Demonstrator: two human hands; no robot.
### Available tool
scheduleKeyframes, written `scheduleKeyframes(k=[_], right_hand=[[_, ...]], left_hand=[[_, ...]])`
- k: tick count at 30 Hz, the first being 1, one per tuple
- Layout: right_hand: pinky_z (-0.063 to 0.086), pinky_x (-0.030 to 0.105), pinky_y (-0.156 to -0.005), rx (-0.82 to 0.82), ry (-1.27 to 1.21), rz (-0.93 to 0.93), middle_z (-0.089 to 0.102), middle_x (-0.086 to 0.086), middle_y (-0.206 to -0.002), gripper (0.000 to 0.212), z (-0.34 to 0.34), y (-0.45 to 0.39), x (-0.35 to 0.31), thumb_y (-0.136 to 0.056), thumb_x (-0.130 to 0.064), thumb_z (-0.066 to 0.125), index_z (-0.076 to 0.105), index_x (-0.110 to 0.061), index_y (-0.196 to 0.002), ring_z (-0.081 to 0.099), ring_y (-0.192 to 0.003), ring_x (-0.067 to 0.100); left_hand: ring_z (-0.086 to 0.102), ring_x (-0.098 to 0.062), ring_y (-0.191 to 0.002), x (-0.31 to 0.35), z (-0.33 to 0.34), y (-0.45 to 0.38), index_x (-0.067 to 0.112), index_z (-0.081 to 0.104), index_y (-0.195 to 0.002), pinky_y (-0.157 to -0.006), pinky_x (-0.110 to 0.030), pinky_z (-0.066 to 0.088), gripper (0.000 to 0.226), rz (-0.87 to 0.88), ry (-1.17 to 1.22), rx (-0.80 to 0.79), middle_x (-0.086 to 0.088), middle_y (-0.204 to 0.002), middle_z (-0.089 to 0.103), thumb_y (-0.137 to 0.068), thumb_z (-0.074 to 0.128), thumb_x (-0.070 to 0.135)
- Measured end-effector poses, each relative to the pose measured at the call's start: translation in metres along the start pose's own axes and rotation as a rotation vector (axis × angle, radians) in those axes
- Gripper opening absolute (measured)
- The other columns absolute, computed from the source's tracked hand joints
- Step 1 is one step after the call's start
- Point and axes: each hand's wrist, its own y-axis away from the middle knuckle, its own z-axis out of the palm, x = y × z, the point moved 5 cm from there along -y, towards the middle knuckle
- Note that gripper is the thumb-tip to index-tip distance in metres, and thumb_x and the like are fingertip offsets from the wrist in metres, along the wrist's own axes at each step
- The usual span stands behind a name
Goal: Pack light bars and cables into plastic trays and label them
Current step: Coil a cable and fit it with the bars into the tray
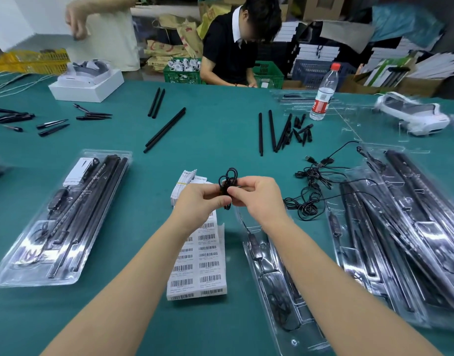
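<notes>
A coiled black cable [228, 179] is held above the green table, pinched from the left by my left hand [199, 201] and from the right by my right hand [259, 196]. Under my right forearm lies a clear plastic tray [277, 291] holding a cable with an inline controller. A packed tray [64, 217] with black light bars and a white label lies at the left. A sheet of barcode labels [197, 258] lies under my left wrist. Loose black cables [313, 186] lie to the right of my hands.
Several stacked trays [400, 222] fill the right side. Loose black light bars [165, 129] and short black pieces [301, 132] lie mid-table. A water bottle [323, 93] stands at the back right. A person in black sits across the table; another stands at the far left.
</notes>
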Motion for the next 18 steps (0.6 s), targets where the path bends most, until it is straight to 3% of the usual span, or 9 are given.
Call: scheduleKeyframes(k=[4, 7, 11, 14, 16, 18], right_hand=[[0.061, 0.03, -0.081, -0.053, 0.004, -0.037, 0.078, 0.009, -0.09, 0.019, 0.003, -0.004, -0.004, -0.09, 0.0, 0.068, 0.076, -0.005, -0.106, 0.075, -0.084, 0.023], [0.059, 0.026, -0.084, -0.09, 0.016, -0.07, 0.078, 0.006, -0.092, 0.019, 0.004, -0.006, -0.004, -0.09, 0.0, 0.067, 0.076, -0.01, -0.104, 0.075, -0.087, 0.019], [0.058, 0.023, -0.072, -0.069, 0.025, -0.109, 0.077, -0.004, -0.081, 0.013, 0.004, -0.013, -0.004, -0.089, -0.008, 0.07, 0.074, -0.019, -0.094, 0.074, -0.082, 0.01], [0.058, 0.025, -0.061, 0.034, -0.003, -0.148, 0.075, -0.009, -0.077, 0.008, 0.006, -0.017, -0.001, -0.089, -0.017, 0.071, 0.073, -0.024, -0.087, 0.071, -0.075, 0.008], [0.058, 0.029, -0.063, 0.14, 0.012, -0.12, 0.073, -0.01, -0.076, 0.008, 0.003, -0.02, 0.005, -0.092, -0.023, 0.067, 0.073, -0.024, -0.087, 0.068, -0.073, 0.01], [0.052, 0.027, -0.082, 0.072, 0.252, -0.093, 0.074, -0.011, -0.1, 0.018, 0.002, -0.027, 0.016, -0.098, -0.021, 0.057, 0.074, -0.025, -0.102, 0.067, -0.091, 0.009]], left_hand=[[0.072, -0.004, -0.096, 0.007, -0.002, -0.007, 0.021, 0.075, -0.107, -0.086, -0.014, 0.053, 0.027, 0.026, -0.055, -0.025, 0.008, -0.097, 0.078, -0.087, 0.072, 0.004], [0.071, -0.002, -0.09, 0.01, -0.005, -0.014, 0.018, 0.075, -0.099, -0.082, -0.014, 0.052, 0.016, 0.054, -0.203, 0.002, 0.007, -0.091, 0.078, -0.088, 0.072, 0.008], [0.069, 0.001, -0.081, 0.01, -0.006, -0.022, 0.02, 0.073, -0.094, -0.075, -0.015, 0.051, 0.008, 0.07, -0.306, 0.068, 0.012, -0.083, 0.075, -0.089, 0.07, 0.014], [0.071, -0.008, -0.077, 0.009, -0.008, -0.028, 0.02, 0.07, -0.088, -0.074, -0.026, 0.055, 0.008, 0.057, -0.369, 0.126, 0.009, -0.076, 0.074, -0.09, 0.065, 0.014], [0.074, -0.017, -0.078, 0.006, -0.015, -0.033, 0.012, 0.068, -0.086, -0.077, -0.033, 0.059, 0.007, 0.012, -0.248, 0.171, -0.002, -0.079, 0.075, -0.091, 0.064, 0.009], [0.075, -0.019, -0.076, 0.005, -0.023, -0.035, 0.007, 0.065, -0.086, -0.074, -0.032, 0.061, 0.009, -0.014, -0.029, 0.171, -0.013, -0.082, 0.072, -0.093, 0.062, 0.002]])
